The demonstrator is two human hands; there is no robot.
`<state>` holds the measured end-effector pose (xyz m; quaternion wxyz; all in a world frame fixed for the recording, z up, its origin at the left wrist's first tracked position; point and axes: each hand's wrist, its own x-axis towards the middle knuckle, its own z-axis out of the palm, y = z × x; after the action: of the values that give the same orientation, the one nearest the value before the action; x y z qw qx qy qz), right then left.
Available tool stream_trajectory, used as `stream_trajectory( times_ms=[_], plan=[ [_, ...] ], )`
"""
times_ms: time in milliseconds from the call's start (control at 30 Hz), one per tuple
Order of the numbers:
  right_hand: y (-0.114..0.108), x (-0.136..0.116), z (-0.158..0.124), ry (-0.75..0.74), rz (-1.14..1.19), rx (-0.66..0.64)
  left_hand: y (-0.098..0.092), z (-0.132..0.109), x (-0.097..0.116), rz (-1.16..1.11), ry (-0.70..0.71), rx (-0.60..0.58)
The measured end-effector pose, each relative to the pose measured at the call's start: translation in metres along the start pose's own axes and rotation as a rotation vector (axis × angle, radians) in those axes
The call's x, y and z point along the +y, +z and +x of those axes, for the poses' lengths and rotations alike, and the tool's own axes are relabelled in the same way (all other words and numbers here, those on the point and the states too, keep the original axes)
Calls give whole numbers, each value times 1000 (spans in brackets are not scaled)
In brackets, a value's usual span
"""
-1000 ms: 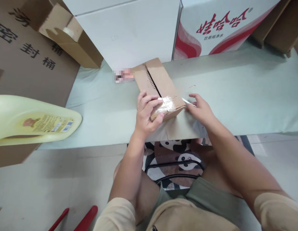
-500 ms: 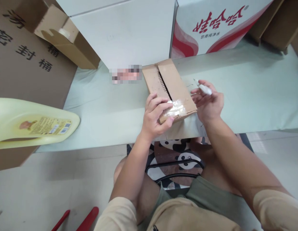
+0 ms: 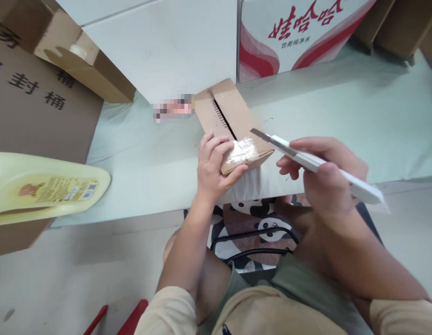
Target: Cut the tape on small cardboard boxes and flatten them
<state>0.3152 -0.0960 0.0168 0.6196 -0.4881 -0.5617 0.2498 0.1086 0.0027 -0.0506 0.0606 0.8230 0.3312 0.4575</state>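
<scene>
- Grip of right hand (image 3: 330, 190): fingers and thumb closed round slim white utility knife (image 3: 308, 159), grey metal blade out, pointing up-left.
- Blade tip overlaps right part of small brown cardboard box (image 3: 238, 107) in view; contact cannot be told.
- Left hand (image 3: 210, 170): grasping that box at its near left corner, fingers over top, thumb along near end.
- Box top: long dark slit (image 3: 225, 120) with ragged-looking edge down the middle; shiny clear tape (image 3: 242, 151) across near end, under or beside left fingertips.
- Box is at middle of table with pale green cloth (image 3: 149, 167), between the hands, near front edge; whether its near end sits flat, can't tell.
- Small dark thread-like bit (image 3: 268, 119) on cloth, just right of box.
- Pinkish pixelated item (image 3: 173, 108) just left of box's far end, content unreadable.
- Behind box: big plain white box (image 3: 167, 51); beside it, white carton with red waves and red characters (image 3: 261, 51).
- Far right: brown cardboard boxes (image 3: 393, 30).
- Left: pale yellow plastic bottle with label and handle (image 3: 79, 170), lying across view; large brown carton with black characters (image 3: 30, 125) beyond; smaller brown open carton (image 3: 114, 81) beside that.
- Below table: panda-print surface (image 3: 236, 263), black curved bars (image 3: 255, 233) over it; person's bent legs, grey-green shorts (image 3: 295, 274), cream sleeves (image 3: 174, 307).
- Bottom left: two red strips (image 3: 132, 317), cut off by frame, above pale floor (image 3: 62, 279).
</scene>
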Motion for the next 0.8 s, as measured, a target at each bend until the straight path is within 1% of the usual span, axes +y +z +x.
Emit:
stream_trajectory(
  times_ms=[67, 133, 233, 333, 400, 500, 633, 800],
  plan=[
    [-1, -4, -4, -21, -155, -13, 5, 2, 3, -1, -16, 1],
    [2, -7, -3, -41, -305, -12, 11, 5, 5, -16, -16, 31],
    [12, -8, 4, -34, -415, -42, 17, 7, 8, -53, 2, 83],
    [20, -8, 11, 20, -455, -113, 20, 7, 9, -68, 9, 91],
    [23, -9, 13, 44, -481, -135, 20, 5, 9, -64, 8, 94],
    [25, -8, 13, 50, -517, -122, 19, 3, 8, -43, 4, 81],
    [27, -5, 12, 69, -504, -109, 18, 0, 7, 20, -16, 39],
    [25, -4, 10, 90, -440, -80, 18, 0, 6, -21, 8, 58]
  ],
)
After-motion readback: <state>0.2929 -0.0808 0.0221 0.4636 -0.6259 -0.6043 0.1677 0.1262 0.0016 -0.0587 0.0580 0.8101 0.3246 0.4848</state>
